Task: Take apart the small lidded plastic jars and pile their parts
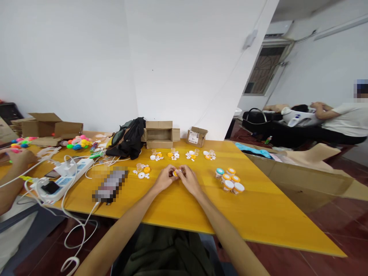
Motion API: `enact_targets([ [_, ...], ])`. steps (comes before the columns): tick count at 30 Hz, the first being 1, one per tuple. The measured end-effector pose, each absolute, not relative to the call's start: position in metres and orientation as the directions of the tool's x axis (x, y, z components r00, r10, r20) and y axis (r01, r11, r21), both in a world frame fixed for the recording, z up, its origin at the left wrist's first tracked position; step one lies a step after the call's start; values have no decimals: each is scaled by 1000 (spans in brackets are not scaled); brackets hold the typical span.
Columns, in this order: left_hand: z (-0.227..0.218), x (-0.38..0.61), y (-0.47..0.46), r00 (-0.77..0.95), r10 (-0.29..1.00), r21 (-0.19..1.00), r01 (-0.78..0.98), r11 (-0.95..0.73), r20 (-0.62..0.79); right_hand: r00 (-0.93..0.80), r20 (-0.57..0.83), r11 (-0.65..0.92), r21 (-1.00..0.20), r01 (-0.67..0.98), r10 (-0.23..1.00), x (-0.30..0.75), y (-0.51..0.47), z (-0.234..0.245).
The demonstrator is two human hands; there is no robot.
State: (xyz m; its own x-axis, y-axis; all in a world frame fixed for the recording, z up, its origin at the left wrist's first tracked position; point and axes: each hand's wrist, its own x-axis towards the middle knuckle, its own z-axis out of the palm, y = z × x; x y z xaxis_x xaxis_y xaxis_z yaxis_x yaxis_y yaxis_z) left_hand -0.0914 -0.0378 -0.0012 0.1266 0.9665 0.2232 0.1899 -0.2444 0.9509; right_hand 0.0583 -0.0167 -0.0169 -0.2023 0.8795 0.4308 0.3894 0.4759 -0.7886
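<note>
My left hand [166, 178] and my right hand [187, 178] meet over the middle of the table. Between their fingertips is a small orange and white plastic part [174, 173], mostly covered by the fingers. To the left lies a group of loose pieces, with a clear cup [139, 167], an orange ring [147, 169] and a white disc [141, 175]. Similar groups are spread in a row behind my hands, one with an orange ring [193, 156]. Off to the right stand several small lidded jars, one with a teal rim [220, 171], another with a white lid [238, 187].
On the left are a blurred phone [110, 185], a power strip [69, 178] with white cables and another person's hand [21, 157] beside colourful balls [79, 142]. A black bag [128, 138] and an open cardboard box [159, 135] stand along the wall. Another person sits far right.
</note>
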Motion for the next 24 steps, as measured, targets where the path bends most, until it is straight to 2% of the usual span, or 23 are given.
enact_targets([
  [7,1,-91,-38,129,965,951,182,-251,230,-311,517,596,-754,275,798,61,-19,-8],
  [12,0,-90,-38,119,967,955,172,-242,224,-173,418,452,-812,370,892,60,-21,-9],
  [14,0,-90,-37,120,966,955,167,-246,228,-173,361,400,-827,395,916,61,-21,-9],
  [16,-1,-91,-37,123,965,954,162,-251,233,-211,365,420,-828,373,907,61,-20,-10],
  [20,-1,-91,-37,124,963,953,160,-258,240,-267,477,540,-799,265,837,61,-16,-14],
  [24,0,-91,-37,130,962,953,155,-259,240,-194,450,489,-824,286,872,59,-14,-18],
])
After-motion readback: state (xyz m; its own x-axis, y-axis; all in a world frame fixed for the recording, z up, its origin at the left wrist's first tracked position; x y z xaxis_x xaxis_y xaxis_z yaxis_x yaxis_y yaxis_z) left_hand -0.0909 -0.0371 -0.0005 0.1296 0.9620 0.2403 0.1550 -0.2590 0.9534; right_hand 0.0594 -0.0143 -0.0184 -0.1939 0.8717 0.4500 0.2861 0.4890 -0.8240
